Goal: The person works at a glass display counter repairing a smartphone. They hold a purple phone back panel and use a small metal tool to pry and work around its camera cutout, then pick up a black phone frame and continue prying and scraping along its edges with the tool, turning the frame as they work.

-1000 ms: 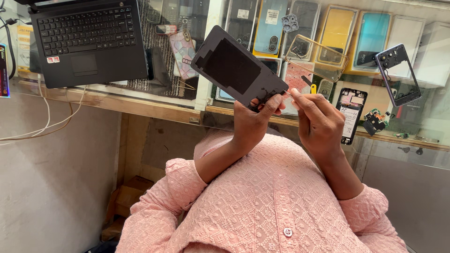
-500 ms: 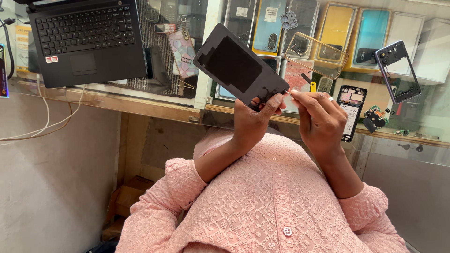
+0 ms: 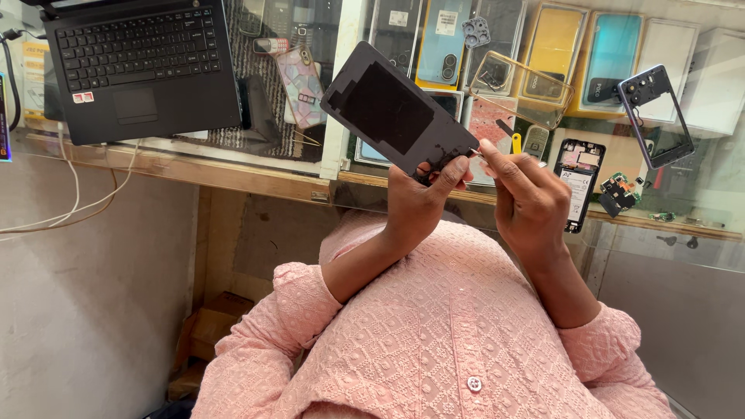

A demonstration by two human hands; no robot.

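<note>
The left hand [image 3: 415, 206] grips the flat black rectangular phone back panel [image 3: 396, 112] by its lower corner, long axis tilting up-left; the right hand [image 3: 531, 202] pinches a thin tool at that corner.

Phone repair shop, glass counter [image 3: 256, 151], boxed phones [image 3: 552, 58], opened handset [image 3: 578, 182], laptop [image 3: 140, 66]

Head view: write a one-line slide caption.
Left hand holds a black phone panel; right hand touches its lower edge above the glass counter.

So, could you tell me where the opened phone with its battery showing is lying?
The opened phone lies on the glass counter, just right of the right hand and left of a small black part.
</note>
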